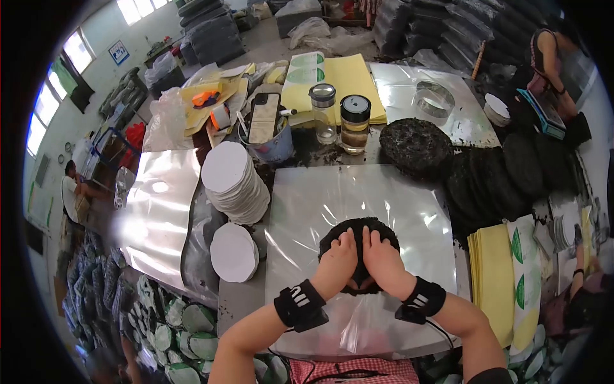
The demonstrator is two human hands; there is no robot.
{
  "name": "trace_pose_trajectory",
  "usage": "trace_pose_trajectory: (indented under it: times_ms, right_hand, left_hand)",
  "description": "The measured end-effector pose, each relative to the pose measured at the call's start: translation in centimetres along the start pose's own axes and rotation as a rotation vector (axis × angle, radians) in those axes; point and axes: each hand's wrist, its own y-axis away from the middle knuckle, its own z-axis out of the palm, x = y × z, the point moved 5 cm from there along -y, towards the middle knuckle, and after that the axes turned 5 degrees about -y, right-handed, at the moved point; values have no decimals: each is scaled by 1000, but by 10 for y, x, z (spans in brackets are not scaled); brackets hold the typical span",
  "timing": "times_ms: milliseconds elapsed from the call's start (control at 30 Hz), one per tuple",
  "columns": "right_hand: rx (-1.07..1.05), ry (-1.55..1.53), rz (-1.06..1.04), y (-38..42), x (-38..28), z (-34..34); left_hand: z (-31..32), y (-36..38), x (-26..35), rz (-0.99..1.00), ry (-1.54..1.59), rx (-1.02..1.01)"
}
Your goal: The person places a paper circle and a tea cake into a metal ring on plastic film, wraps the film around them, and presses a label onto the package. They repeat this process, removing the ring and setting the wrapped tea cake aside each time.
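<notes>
A round black cake of pressed, seaweed-like stuff lies on a stack of clear plastic sheets in front of me. Across its left half rests my left hand, fingers stretched forward and lying flat. My right hand covers the right half in the same way, its index finger close beside the left one. The thumbs come together low on the cake. Both wrists wear black bands. Left of the sheets stand a tall stack of white paper discs and a lower pile of white discs.
Several black cakes lean in a row at right, near a dark heap. Two lidded jars and a bucket stand behind the sheets. Yellow bags lie right. Other people are at the sides.
</notes>
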Motion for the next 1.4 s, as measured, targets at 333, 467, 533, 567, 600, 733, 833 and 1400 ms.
trace_pose_trajectory:
  times_ms: [333,467,533,567,600,733,833,1400]
  right_hand:
    - [206,-351,-250,2,12,19]
    - [-43,-473,-196,-13,36,38]
    - [55,-373,-425,-12,0,13]
    - [-52,-258,-398,-11,-4,34]
    - [-104,-232,-366,-11,-8,35]
    - [-112,-257,-365,-12,-3,48]
    - [-148,-219,-344,-10,-9,36]
    - [141,-1162,599,140,134,-43]
  left_hand:
    - [48,2,11,-91,349,273]
    - [-13,105,18,32,784,453]
    - [-19,154,25,67,626,542]
    - [20,159,34,47,433,606]
    - [51,162,39,16,242,657]
    - [-34,177,31,38,828,913]
    - [21,172,49,214,837,265]
    - [42,60,23,-58,754,572]
